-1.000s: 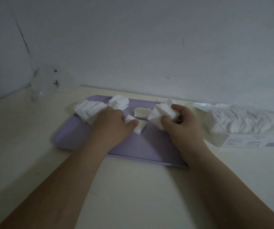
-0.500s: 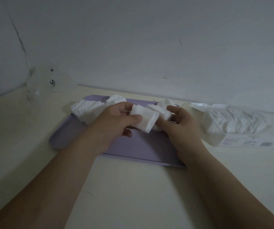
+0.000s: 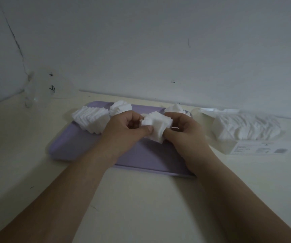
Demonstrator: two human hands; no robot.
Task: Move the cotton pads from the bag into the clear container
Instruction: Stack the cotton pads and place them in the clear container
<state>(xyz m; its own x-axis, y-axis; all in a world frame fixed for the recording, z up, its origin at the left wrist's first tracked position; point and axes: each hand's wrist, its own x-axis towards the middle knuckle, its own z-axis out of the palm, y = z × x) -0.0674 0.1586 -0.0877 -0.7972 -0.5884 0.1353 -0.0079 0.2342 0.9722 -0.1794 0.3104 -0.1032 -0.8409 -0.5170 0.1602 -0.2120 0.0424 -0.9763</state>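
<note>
Head view: left hand (image 3: 123, 131) and right hand (image 3: 185, 133) both pinch a stack of cotton pads (image 3: 157, 126). It looks like tidying; next, slide it neatly into the clear container (image 3: 227, 144).

Plain room: cracked wall (image 3: 141, 41), cream tabletop (image 3: 141, 207).

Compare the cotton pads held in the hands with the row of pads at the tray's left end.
The held pads are above the tray, gripped between the left hand and right hand; the row rests on the tray, untouched. The held pads are fewer and messier; the row is longer, neatly fanned. Both are white squares.
</note>
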